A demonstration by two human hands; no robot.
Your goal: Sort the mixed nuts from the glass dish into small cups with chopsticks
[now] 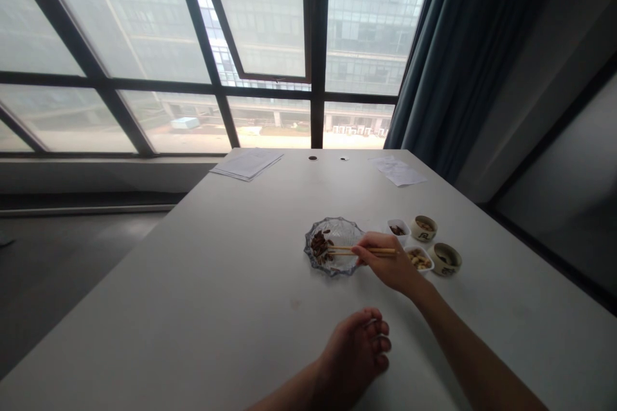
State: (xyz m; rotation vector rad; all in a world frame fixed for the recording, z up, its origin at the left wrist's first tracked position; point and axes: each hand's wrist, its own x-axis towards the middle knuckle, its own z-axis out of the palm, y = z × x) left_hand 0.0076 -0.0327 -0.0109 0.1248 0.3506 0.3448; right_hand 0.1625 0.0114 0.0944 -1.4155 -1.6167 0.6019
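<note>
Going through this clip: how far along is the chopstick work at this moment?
Seemingly done: a small white dish holds dark pieces, and a second white dish holds pale nuts. In hand: the right hand grips chopsticks, tips at the dark pile. Remaining: that pile, still in the cut-glass dish.

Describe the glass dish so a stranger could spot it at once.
On the long white table in front of the large window, look to the group of small dishes. The clear ribbed glass dish is the largest and the only glass one, holding dark brown pieces, with wooden chopsticks from the right hand reaching over it.
</note>
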